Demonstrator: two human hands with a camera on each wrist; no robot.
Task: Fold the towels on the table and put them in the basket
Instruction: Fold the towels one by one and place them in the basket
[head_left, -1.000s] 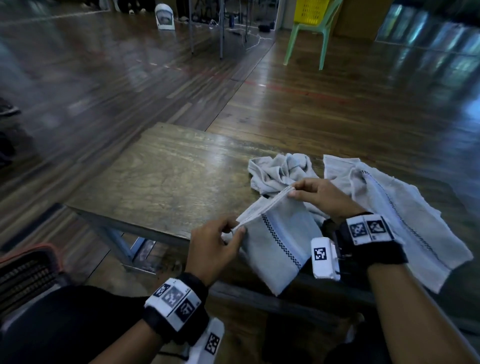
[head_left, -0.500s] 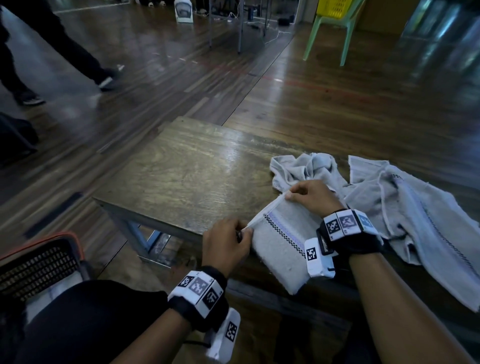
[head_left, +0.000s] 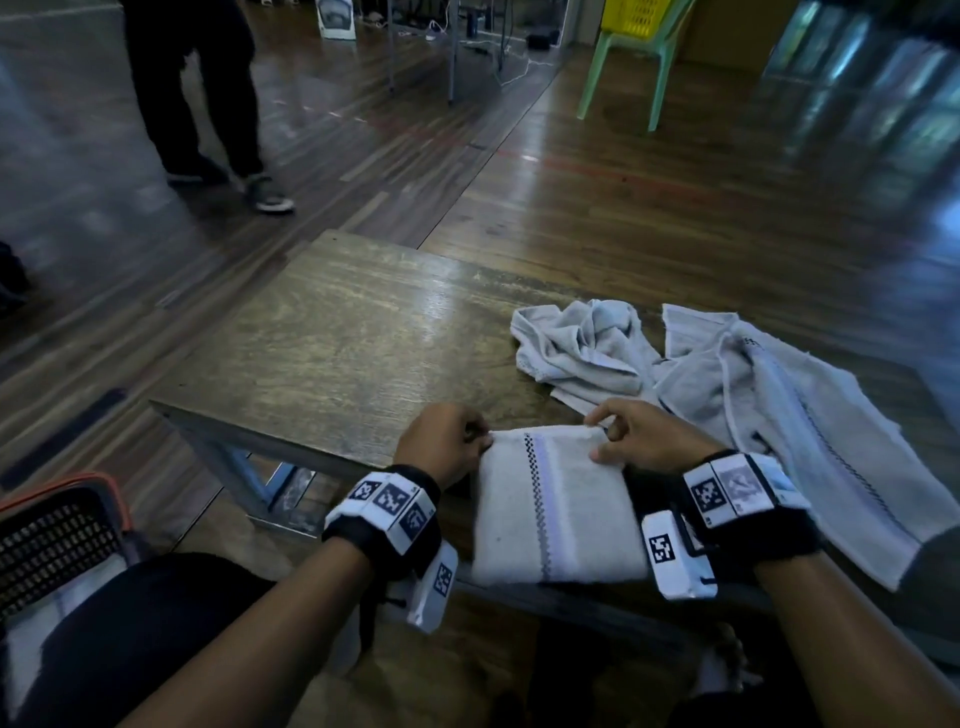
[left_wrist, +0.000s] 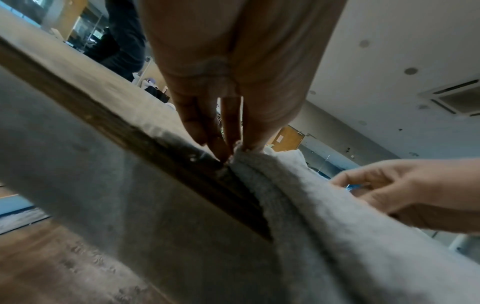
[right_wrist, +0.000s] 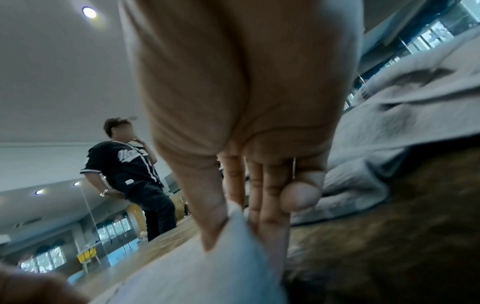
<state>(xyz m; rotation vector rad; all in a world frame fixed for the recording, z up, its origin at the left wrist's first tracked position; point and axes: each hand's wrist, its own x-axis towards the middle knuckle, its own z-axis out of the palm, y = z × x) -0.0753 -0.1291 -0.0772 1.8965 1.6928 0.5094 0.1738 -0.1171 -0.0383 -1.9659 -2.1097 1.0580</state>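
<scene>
**Both hands pinch the far corners of a folded towel at the worktop's near edge**

Little writing can be read: the wristbands carry black-and-white square code tags, and the standing person (right_wrist: 130, 176) in the right wrist view wears a dark jersey with pale script lettering across the chest, too blurred to spell out.

At far left, the basket (head_left: 57, 525), dark mesh with an orange rim, stands on the floor beside the wearer's knee. The left hand (head_left: 441, 447) is curled, knuckles up, wrist just off the near edge of the wooden worktop (head_left: 337, 338); its thumb and fingers (left_wrist: 200, 127) are closed together on the folded towel's (head_left: 550, 509) far left corner. That towel, pale grey with a checkered stripe, lies at the near edge, its lower part hanging over it. The right hand (head_left: 644, 441) holds the far right corner, thumb clamped against the index finger with cloth between, the other fingers (right_wrist: 270, 195) loosely bent. Right of it lie a crumpled towel (head_left: 582, 348) and a spread towel (head_left: 810, 436), unfolded, the latter draping off the near edge.
</scene>
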